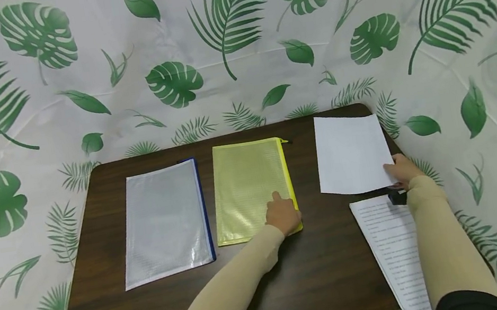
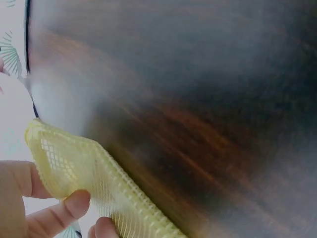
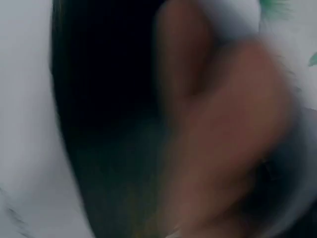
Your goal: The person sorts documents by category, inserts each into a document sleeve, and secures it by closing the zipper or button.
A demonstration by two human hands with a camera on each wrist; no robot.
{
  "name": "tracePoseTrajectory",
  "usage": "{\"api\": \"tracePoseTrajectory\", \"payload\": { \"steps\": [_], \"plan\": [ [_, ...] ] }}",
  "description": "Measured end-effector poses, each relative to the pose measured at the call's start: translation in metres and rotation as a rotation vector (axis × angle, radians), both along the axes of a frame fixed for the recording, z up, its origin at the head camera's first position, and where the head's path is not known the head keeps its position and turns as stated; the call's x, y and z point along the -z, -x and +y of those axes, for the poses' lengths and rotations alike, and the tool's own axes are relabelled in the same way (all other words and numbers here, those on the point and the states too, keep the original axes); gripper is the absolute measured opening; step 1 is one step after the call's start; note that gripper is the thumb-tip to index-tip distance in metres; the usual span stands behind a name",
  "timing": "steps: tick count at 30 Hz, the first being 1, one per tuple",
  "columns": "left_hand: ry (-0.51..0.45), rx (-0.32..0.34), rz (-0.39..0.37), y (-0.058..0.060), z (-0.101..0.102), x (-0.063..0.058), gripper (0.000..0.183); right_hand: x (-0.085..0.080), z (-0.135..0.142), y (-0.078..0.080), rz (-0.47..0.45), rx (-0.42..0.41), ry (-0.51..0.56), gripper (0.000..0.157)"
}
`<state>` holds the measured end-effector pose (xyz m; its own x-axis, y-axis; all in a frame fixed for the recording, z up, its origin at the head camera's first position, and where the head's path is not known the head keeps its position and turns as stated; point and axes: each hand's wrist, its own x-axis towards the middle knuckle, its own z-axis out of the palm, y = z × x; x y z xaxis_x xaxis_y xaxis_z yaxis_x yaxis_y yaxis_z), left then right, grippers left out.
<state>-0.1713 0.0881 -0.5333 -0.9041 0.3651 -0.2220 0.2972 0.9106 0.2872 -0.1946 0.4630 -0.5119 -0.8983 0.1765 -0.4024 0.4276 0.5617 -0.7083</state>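
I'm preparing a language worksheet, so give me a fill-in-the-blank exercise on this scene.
The left hand holds a zip pouch coloured ____.
The white sheet is in the person's ____ hand.
The leftmost pouch has a right edge coloured ____.
The leaves on the backdrop are ____.

Missing words: yellow; right; blue; green.
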Motion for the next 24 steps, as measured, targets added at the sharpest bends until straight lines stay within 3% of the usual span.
{"api": "tracePoseTrajectory", "payload": {
  "steps": [2, 6, 9, 14, 20, 24],
  "plan": [
    [-0.073, -0.035, -0.014, 0.000, -0.001, 0.000, 0.025, 0.005, -0.010, -0.006, 0.075, 0.092, 0.069, 0.059],
    [-0.224, -0.105, -0.063, 0.000, -0.006, -0.003, 0.022, 0.007, -0.037, -0.019, 0.260, 0.234, 0.004, 0.054],
    [-0.294, -0.142, -0.095, 0.000, -0.011, -0.006, 0.025, 0.005, -0.061, -0.029, 0.369, 0.285, -0.022, 0.046],
    [-0.325, -0.156, -0.103, -0.001, -0.012, -0.006, 0.024, 0.007, -0.096, -0.044, 0.476, 0.284, -0.107, 0.041],
    [-0.315, -0.137, -0.085, -0.002, -0.014, -0.007, 0.024, 0.014, -0.128, -0.058, 0.512, 0.255, -0.116, 0.039],
    [-0.341, -0.124, -0.113, -0.003, -0.017, -0.010, 0.022, 0.016, -0.142, -0.068, 0.537, 0.213, -0.142, 0.038]
  ]
}}
